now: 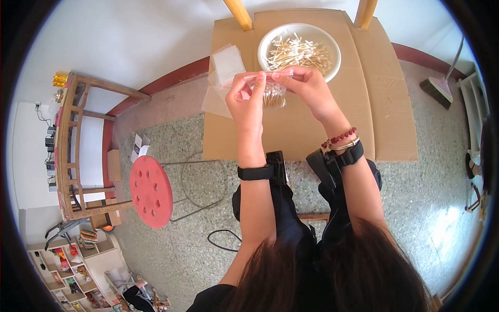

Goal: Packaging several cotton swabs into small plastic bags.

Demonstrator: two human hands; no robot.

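Note:
Between my hands hangs a small clear zip bag (274,99) packed with cotton swabs, their white tips up near its top edge. My left hand (246,99) pinches the reddish zip strip at its left part, thumb on top. With thumb and fingers my right hand (307,89) grips the same strip at its right end. Just beyond the hands stands a white bowl (337,58) with many loose cotton swabs (299,52) heaped in it. To the left of the bowl lies a stack of flat clear bags (227,61), partly behind my left hand.
Brown cardboard (387,104) covers the work surface, with two yellow wooden legs (239,13) at its far edge. A red round stool (151,192) stands on the speckled floor at left. A broom (439,89) leans at far right. Shelves (62,270) fill the lower left.

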